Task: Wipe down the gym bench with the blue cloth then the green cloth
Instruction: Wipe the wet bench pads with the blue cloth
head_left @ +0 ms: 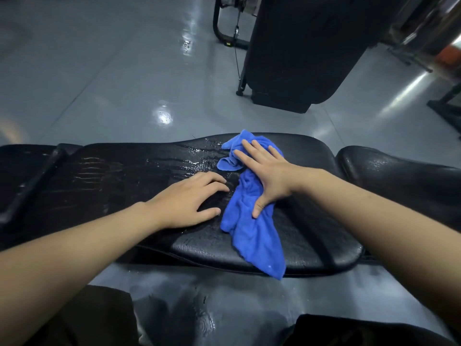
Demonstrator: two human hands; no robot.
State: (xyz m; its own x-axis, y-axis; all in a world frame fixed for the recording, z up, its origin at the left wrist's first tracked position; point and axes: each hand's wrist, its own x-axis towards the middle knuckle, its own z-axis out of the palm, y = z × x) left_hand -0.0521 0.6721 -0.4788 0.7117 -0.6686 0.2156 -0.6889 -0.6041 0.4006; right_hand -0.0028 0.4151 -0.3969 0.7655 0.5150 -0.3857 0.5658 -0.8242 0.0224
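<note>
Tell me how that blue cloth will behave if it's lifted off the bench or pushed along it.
The crumpled blue terry cloth is probably floppy: it lies in soft folds and droops over the padded black vinyl bench edge. It may be damp, so a little heavy, given the wet streaks beside it. Pushed under the flat right hand, it would likely bunch rather than slide flat.

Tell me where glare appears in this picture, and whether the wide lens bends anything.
Head view: bright glare patches on the grey floor; wet streaks shine on the gym bench beside the blue cloth; the wide lens bows the bench outline; forearms loom large.
</note>
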